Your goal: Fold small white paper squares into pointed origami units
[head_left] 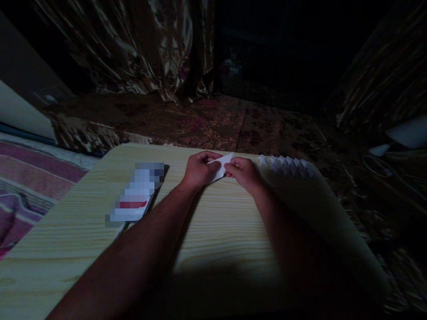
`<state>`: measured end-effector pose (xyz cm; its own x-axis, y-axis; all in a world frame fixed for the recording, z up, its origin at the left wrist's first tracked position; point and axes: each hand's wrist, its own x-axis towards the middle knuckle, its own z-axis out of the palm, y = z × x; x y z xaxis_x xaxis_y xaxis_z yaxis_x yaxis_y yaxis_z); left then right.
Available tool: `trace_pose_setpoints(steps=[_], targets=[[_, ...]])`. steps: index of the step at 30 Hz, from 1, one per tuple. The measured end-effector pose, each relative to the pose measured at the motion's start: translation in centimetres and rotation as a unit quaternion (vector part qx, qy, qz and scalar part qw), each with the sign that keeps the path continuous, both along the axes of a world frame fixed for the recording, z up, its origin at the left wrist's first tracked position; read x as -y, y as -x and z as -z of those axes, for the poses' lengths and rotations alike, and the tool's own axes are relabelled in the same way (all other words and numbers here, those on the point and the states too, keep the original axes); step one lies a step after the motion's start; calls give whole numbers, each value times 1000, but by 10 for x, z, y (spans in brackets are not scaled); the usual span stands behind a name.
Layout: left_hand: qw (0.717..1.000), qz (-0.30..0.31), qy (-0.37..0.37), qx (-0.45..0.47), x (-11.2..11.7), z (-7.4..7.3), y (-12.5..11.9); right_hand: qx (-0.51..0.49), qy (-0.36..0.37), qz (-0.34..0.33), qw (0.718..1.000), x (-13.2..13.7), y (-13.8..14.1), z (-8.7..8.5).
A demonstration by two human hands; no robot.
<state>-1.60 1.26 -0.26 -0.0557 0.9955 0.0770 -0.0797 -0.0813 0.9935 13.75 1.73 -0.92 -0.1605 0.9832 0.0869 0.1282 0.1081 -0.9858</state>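
Observation:
A folded piece of white paper (222, 167) with a pointed top corner is held above the far half of the table. My left hand (199, 170) grips it from the left, thumb lying across its face and fingers behind. At its right edge, my right hand (244, 172) pinches the paper between thumb and fingers. To the right of my right hand, several small white folded-paper stars (283, 161) lie in two rows near the table's far right corner. The lower row sits in shadow.
The light wooden table (216, 240) has rounded corners. A blurred-out flat object (138, 191) lies left of my forearms. Patterned cloth (200, 122) and curtains (173, 49) stand beyond the far edge. A striped bed cover (33, 178) is at left, a white cable (383, 166) at right.

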Motion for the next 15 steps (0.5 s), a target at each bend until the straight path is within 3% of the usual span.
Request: trace_pose_setpoints(steps=[7,15], targets=[[1000,-14,-9,-1,-2,2,1,29,-36,4,999,1,2,0],[998,-9,-12,58,-3,2,1,64,-25,-13,998,5,4,-2]])
